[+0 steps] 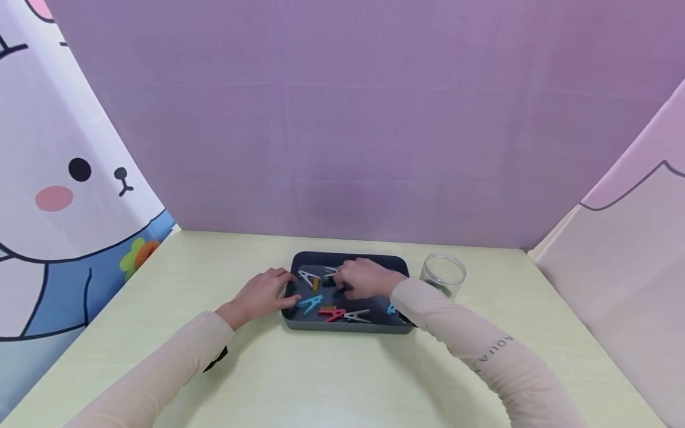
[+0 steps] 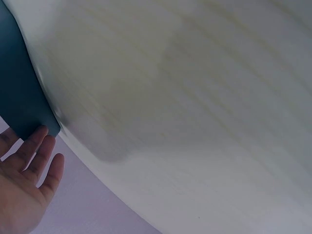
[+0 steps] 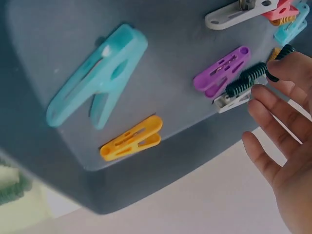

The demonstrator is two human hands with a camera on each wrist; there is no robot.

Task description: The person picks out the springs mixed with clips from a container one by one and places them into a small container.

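Observation:
My right hand (image 1: 366, 278) reaches into a dark grey tray (image 1: 348, 327). Thumb and forefinger pinch a dark green spring (image 3: 272, 76), seen in the right wrist view. Close by its fingertips lie more dark green springs (image 3: 239, 87), a purple clothes peg (image 3: 222, 73) and a white clothes peg (image 3: 229, 103). At the tray's left side, my left hand (image 1: 263, 292) rests with its fingertips and thumb on the rim. The left wrist view shows those fingers (image 2: 41, 156) loosely bent against the tray's corner.
Other clothes pegs lie spread in the tray: blue (image 1: 311, 304), red (image 1: 333, 314), grey (image 1: 357, 316) and yellow (image 3: 131, 139). Yellow-orange springs (image 1: 328, 308) are among them. A clear round jar (image 1: 444, 270) with dark green contents stands right of the tray. A purple cloth (image 1: 342, 148) hangs behind the table.

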